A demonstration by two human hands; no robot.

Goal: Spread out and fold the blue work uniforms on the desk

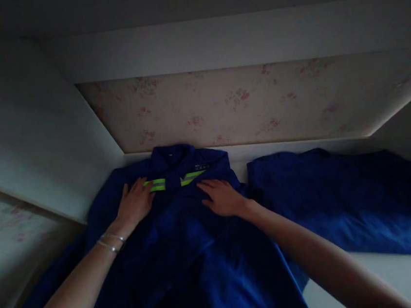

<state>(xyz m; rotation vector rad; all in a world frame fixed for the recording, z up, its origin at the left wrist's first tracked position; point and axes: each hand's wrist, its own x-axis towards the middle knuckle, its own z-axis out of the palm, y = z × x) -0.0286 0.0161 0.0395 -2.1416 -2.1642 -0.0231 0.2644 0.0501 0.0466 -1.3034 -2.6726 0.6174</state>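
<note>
A dark blue work jacket lies spread out front-up on a white surface, its collar at the far end. A yellow-green reflective stripe runs across its chest. My left hand rests flat on the left chest, fingers stretched out, touching the stripe's left end. Thin bracelets circle that wrist. My right hand lies flat on the right chest just below the stripe, fingers extended. Neither hand holds anything.
A second dark blue garment lies to the right on the white surface. A floral-patterned wall stands behind, with white panels on the left. The scene is dim.
</note>
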